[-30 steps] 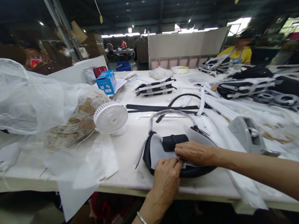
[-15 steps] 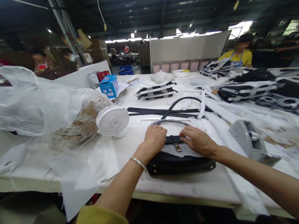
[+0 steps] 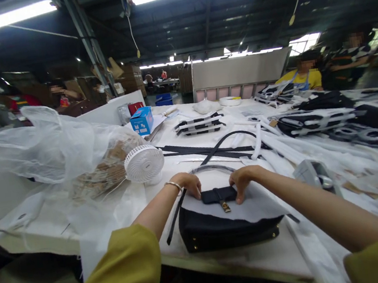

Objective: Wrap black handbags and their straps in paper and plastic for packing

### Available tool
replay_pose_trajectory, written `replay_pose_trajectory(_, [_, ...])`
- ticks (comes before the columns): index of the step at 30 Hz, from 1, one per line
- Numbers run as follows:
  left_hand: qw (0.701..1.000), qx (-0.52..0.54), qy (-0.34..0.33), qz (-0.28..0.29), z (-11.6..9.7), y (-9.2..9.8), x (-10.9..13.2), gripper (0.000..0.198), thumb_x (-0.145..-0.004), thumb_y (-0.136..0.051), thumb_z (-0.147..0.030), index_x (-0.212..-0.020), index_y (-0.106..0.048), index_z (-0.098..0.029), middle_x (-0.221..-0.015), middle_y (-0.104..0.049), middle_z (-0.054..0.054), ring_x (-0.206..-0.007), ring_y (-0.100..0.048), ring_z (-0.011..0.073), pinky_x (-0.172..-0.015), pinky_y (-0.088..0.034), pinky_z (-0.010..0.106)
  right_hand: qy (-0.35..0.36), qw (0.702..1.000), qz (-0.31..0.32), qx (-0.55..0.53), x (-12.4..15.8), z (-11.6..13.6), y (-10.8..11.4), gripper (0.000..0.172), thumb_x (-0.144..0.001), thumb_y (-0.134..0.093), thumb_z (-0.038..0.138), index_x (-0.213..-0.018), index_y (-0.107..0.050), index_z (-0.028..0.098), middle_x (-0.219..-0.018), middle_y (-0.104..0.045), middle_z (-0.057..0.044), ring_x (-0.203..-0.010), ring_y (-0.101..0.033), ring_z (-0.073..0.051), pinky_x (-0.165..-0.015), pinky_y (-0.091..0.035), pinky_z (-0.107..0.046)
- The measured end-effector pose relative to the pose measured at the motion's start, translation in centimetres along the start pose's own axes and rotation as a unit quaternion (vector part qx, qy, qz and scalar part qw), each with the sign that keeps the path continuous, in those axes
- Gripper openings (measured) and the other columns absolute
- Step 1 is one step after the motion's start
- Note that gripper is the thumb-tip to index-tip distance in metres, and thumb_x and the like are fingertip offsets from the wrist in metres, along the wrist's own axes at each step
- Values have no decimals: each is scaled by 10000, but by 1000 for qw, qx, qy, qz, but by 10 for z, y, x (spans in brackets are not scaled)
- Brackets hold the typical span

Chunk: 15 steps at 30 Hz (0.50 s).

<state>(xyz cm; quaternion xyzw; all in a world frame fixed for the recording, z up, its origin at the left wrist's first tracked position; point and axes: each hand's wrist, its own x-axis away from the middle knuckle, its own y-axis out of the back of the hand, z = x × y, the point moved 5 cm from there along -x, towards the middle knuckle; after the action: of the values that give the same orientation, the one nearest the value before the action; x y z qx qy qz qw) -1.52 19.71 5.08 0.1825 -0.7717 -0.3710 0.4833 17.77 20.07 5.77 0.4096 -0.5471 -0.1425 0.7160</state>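
A black handbag (image 3: 223, 232) lies on the white table (image 3: 247, 257) near its front edge, bottom toward me. A grey wrapping sheet (image 3: 254, 207) covers its upper face, and a black strap with a gold clasp (image 3: 220, 196) shows across it. My left hand (image 3: 190, 184) grips the bag's far left edge. My right hand (image 3: 242, 180) grips the far edge just right of the clasp. A thin black strap (image 3: 173, 217) hangs off the bag's left side.
A small white fan (image 3: 144, 164) stands left of the bag beside a large clear plastic bag (image 3: 46, 150). Black straps (image 3: 211, 147), white wrapped pieces, a blue box (image 3: 142, 120) and a grey tool (image 3: 315, 175) lie farther back. A person in yellow (image 3: 301, 76) works at the far end.
The bag has come closer to the table's front edge and now shows its dark side and base. Both hands moved from its top to its far edge.
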Motion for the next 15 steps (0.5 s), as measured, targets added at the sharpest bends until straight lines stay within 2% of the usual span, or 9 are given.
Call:
replay_pose_trajectory(3, [1000, 7, -10, 5, -3, -7, 5, 251, -652, -749, -271, -895, -757, -208, -834, -745, 6, -773, -656, 175, -704, -520, 249, 20, 1000, -6, -14, 9, 6, -3, 923, -362, -883, 499, -1199, -691, 159, -1160, -699, -118, -1072, -636, -325, -904, -480, -351])
replay_pose_trajectory(6, [999, 19, -26, -6, -5, -10, 13, 242, -702, -705, -253, -934, -751, -204, -824, -739, 0, -732, -643, 153, -655, -507, 226, 39, 998, -22, -50, 23, 5, -7, 832, -447, -853, 508, -1197, -697, 183, -1141, -708, -96, -1059, -641, -300, -889, -480, -327])
replay_pose_trajectory(8, [999, 23, -35, -19, -8, -8, 18, 246, -735, -677, -257, -967, -744, -209, -838, -739, -3, -722, -640, 144, -634, -501, 215, 22, 999, -7, -41, 28, 3, -11, 823, -460, -844, 506, -1207, -693, 194, -1142, -706, -92, -1065, -637, -302, -882, -478, -326])
replay_pose_trajectory(12, [997, 0, -50, -51, -20, 6, 29, 207, -706, -698, -236, -903, -756, -206, -787, -733, -2, -705, -636, 151, -633, -500, 227, -12, 999, 37, 6, 35, 5, -12, 751, -424, -852, 482, -1103, -739, 180, -1011, -732, -78, -962, -661, -299, -784, -488, -316])
replay_pose_trajectory(15, [994, -28, -57, -93, -28, 28, 48, 190, -671, -726, -218, -858, -758, -215, -773, -730, -5, -726, -646, 167, -675, -504, 246, 2, 1000, -22, 10, 54, 13, 10, 609, -455, -840, 473, -994, -766, 199, -898, -738, -46, -877, -672, -261, -687, -469, -279])
